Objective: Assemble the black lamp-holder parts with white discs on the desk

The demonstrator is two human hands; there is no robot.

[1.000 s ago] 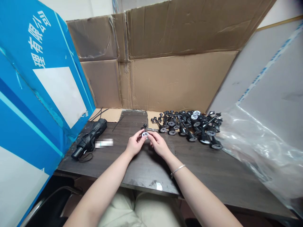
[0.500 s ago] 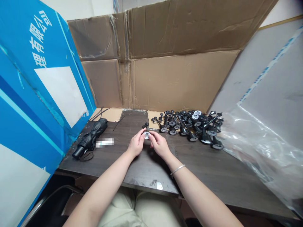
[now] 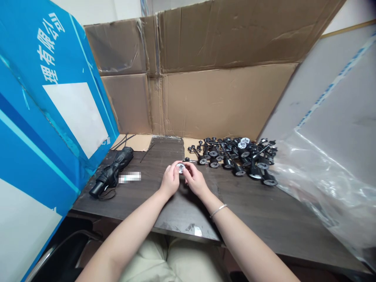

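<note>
Between my hands is a black stemmed part with a pale round end (image 3: 180, 168), which faces up toward me. Its cup is mostly hidden by fingers; a thin stem with small black tips shows just beyond my right fingers. My left hand (image 3: 170, 179) is closed around the left side of the round end. My right hand (image 3: 195, 179) grips it from the right, its thumb at the rim. Right of my hands lies a pile of similar black parts (image 3: 227, 161), with cups, thin stems and pale round ends.
A folded black umbrella (image 3: 113, 172) lies left on the dark table (image 3: 249, 211), beside a small blurred label (image 3: 130, 177). Cardboard (image 3: 223, 98) stands along the back, a blue panel (image 3: 26, 117) at left. Clear plastic sheeting (image 3: 317, 196) drapes over the right side.
The held part has turned: its small black tips have swung from above the round end to the right. Both hands have shifted slightly with it. The pile and umbrella stay put.
</note>
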